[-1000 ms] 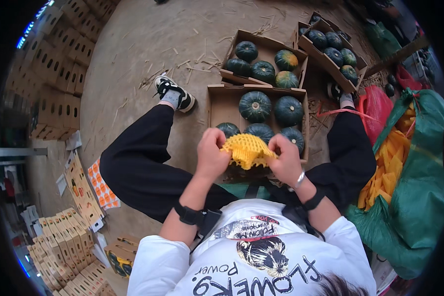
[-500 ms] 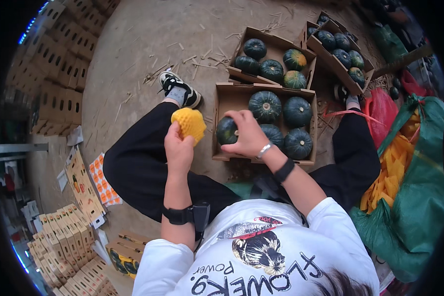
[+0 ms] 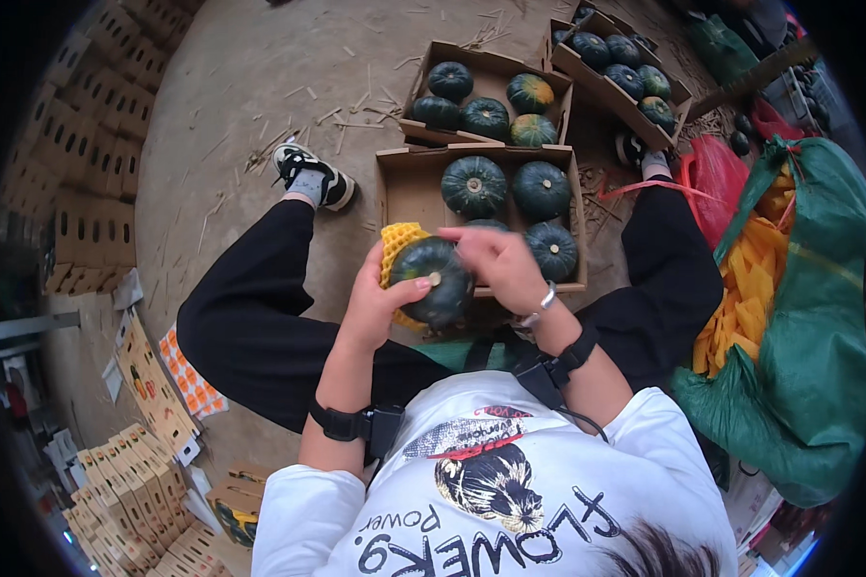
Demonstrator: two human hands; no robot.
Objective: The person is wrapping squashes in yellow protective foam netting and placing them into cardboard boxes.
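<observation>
A dark green pumpkin with a pale stem sits in my left hand, its thumb pressed across the front. Between that palm and the pumpkin, a yellow foam net sleeve covers the pumpkin's left side. At the pumpkin's upper right edge is my right hand, fingers apart and slightly blurred; whether it touches the skin I cannot tell. Just beyond my hands stands a cardboard box with several more pumpkins, one partly hidden behind my right hand.
Farther out are a second pumpkin box and more at the right. A green sack of yellow foam nets lies right of my leg, near a red plastic bag. Cardboard boxes are stacked at left.
The pumpkin has come out of the near box to my left hand, against the yellow net sleeve. My right hand has loosened from around it. The whole view has shifted a little.
</observation>
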